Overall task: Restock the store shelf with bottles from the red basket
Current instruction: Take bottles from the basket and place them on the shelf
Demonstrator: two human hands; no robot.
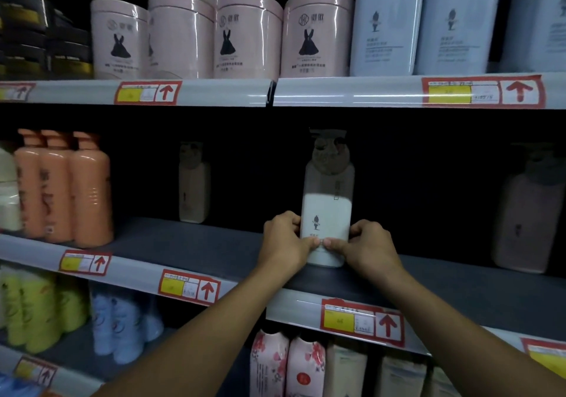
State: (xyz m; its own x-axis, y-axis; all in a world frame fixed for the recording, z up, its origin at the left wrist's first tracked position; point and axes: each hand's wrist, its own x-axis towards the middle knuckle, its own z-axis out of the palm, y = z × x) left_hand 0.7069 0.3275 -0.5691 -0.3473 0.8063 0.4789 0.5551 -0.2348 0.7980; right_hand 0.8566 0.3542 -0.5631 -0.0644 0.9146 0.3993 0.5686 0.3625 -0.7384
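Hands first: your left hand (286, 240) and right hand (367, 245) both grip the tall white plastic pump bottle (327, 206) low on its body, fingers curled round its sides and thumbs pressed on the front label, nearly touching. That bottle stands upright on the dark grey middle shelf (190, 243), near its front edge. A cream pump bottle (194, 182) stands further back to your left; a pale pink pump bottle (526, 215) well apart on your right.

white bottle (327, 212): smooth plastic, matt
orange bottles (64, 188): glossy plastic, ribbed lower body
pink tubs (248, 35): shiny film wrap
shelf deck (190, 240): dark, matt
price tags (147, 92): paper behind glossy plastic strip
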